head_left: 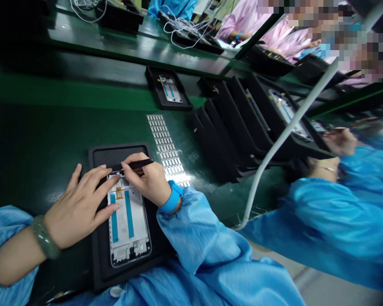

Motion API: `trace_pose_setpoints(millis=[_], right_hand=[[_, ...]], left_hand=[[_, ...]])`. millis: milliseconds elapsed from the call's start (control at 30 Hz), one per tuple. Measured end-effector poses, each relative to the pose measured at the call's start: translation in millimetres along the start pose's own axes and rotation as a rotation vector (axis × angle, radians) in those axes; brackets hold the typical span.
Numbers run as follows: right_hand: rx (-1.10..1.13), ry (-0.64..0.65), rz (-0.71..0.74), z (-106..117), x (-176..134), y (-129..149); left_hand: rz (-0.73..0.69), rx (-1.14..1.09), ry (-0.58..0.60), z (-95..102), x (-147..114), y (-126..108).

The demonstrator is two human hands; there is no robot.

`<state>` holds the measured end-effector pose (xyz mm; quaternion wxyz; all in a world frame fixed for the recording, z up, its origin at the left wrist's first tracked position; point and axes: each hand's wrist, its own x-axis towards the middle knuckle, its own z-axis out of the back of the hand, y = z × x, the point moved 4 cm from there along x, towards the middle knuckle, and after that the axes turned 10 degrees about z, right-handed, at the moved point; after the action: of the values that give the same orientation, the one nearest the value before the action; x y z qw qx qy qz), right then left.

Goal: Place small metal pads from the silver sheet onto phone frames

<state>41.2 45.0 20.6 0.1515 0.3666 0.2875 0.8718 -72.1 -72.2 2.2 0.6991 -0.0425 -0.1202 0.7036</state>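
A phone mid-frame [138, 221] with two blue strips and a small orange flex cable [119, 193] lies in a black foam tray [98, 263] before me. My left hand [83, 202] rests with fingers stretched out over the left edge and top of the frame, holding nothing. Black tweezers [140, 163] are pinched in my right hand [151, 178], their tip at the frame's upper end. Fingers partly hide that end, so what the tip touches cannot be made out. A blue band circles my right wrist, and a green bangle my left.
A sheet of small silver stickers [166, 144] lies beyond my right hand. Another black tray [151, 91] holds a phone frame at the back. Stacked black trays [223, 131] stand right, near a pale curved tube [274, 144]. A co-worker's blue sleeve [322, 208] is at right.
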Motion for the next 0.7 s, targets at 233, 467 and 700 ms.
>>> trace_pose_setpoints(millis=[233,467,700], right_hand=[[0.078,-0.342,-0.087,40,-8,9],[0.032,-0.783,-0.073,106,-44,18],[-0.079,-0.653,-0.387,123,-90,-10]], left_hand=[[0.021,0.028,0.015,4.3,-1,-3],[-0.033,0.012,-0.054,17.9,25,-76],[0.047,0.187,0.053,-4.8,66,-127]])
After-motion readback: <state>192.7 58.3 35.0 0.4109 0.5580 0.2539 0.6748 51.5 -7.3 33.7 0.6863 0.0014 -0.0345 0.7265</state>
